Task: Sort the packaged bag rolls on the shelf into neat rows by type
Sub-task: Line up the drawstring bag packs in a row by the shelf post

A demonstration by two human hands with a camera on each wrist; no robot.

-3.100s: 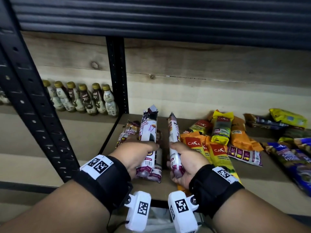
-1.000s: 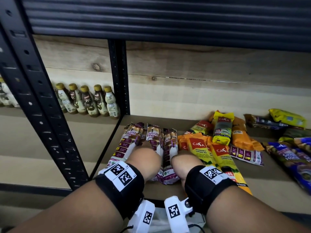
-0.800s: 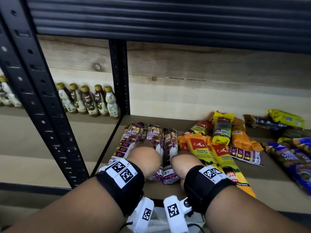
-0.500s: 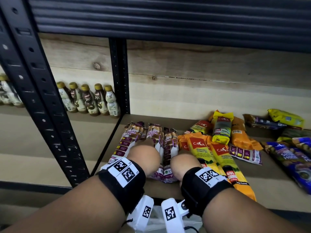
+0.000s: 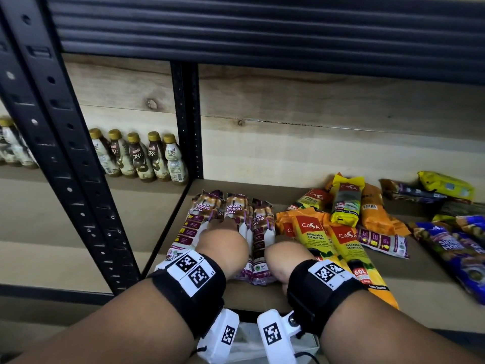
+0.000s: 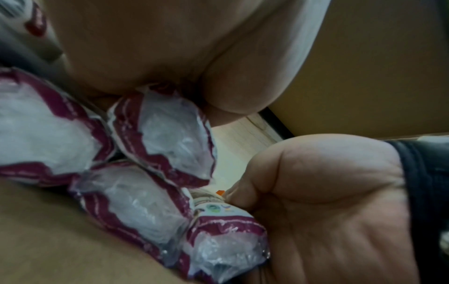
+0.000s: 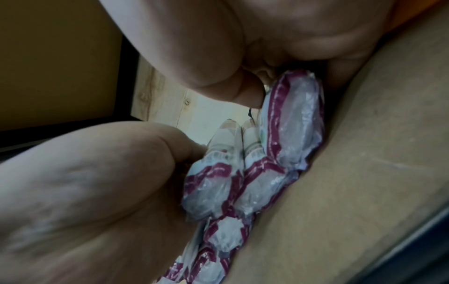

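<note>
Both grips are down on the maroon-and-white draw string bag rolls (image 5: 233,227), which lie side by side at the left end of the shelf (image 5: 433,292). From the head view, the left hand (image 5: 223,245) sits on top of the middle rolls with its fingers reaching forward over them, and the right hand (image 5: 284,256) is pressed against the right flank of the bundle, between it and the yellow CASA rolls (image 5: 328,240). The fingers are mostly hidden behind the knuckles here. Further right lie a yellow 25L roll (image 5: 345,203), an orange roll (image 5: 372,211) and blue packs (image 5: 451,248); bottles (image 5: 141,156) stand in the next bay beyond the black upright (image 5: 187,122).

Over to the left wrist view: the left hand (image 6: 170,48) lies on the roll ends (image 6: 155,173), palm touching the upper one, while the right hand (image 6: 328,192) is beside the lowest roll with its thumb folded against the wrapper. It is blurred, so how far the left fingers wrap I cannot tell.

Now the right wrist view: the right hand (image 7: 279,38) has its thumb tip and curled fingers pinching the end of the nearest roll (image 7: 294,119), which rests on the shelf board. The left hand (image 7: 97,182) presses the neighbouring rolls from the other side.
</note>
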